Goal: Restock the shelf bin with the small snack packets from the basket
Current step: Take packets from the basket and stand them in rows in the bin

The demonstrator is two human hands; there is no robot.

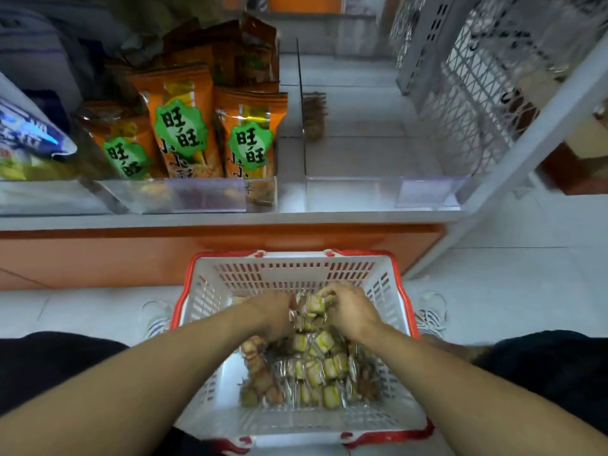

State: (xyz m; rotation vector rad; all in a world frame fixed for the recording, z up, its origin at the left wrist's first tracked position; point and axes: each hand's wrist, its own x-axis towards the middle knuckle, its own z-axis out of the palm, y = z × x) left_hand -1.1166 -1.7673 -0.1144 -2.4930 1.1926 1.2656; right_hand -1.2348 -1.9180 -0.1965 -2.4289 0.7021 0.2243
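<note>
Snack packets (312,366) are heaped in the white basket (388,413), which is rimmed in red and set on the pale tiled floor at 6 o'clock, directly below the shelf edge. Most of the packets are small, clear-wrapped and yellow-green in the middle (a few brownish ones are mixed in on the 9 o'clock side of the heap). Both hands are lowered into the basket at the 12 o'clock end of the pile. The left hand (274,315) is curled around packets, its fingers buried among them. The right hand (350,311) is closed on a cluster of packets (312,307) pressed between the two hands, so that one bunch is gripped from both sides. The shelf bin (371,153), a clear-fronted compartment at 1 o'clock, is seen almost bare, with only a small brownish item (314,116) against its left divider. At 11 o'clock, the neighbouring compartment is filled with upright orange bags (184,126) bearing green labels.
</note>
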